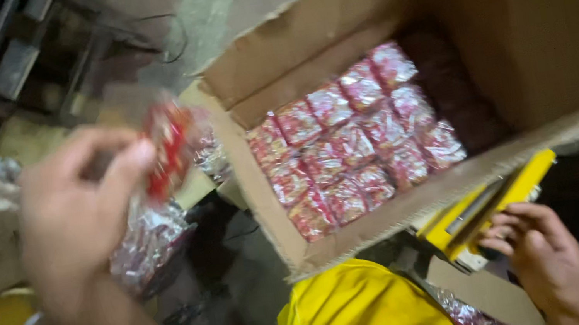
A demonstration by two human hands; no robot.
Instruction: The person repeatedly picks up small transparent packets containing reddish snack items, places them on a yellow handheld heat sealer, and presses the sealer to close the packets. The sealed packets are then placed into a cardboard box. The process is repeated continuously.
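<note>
The left hand (75,214) pinches a red packet (166,148), raised left of the carton (544,41); the right hand (544,253) rests its fingers on a yellow sealer (495,198) below the carton; red packets (352,140) fill its bottom in rows.

One cardboard box (518,30), about fifteen red packets (353,144) inside, two hands (71,215), one yellow tool (492,203).

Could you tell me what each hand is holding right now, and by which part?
Left hand pinches a small red packet by its lower edge. Right hand rests on a yellow tool; a firm grip cannot be told.
</note>
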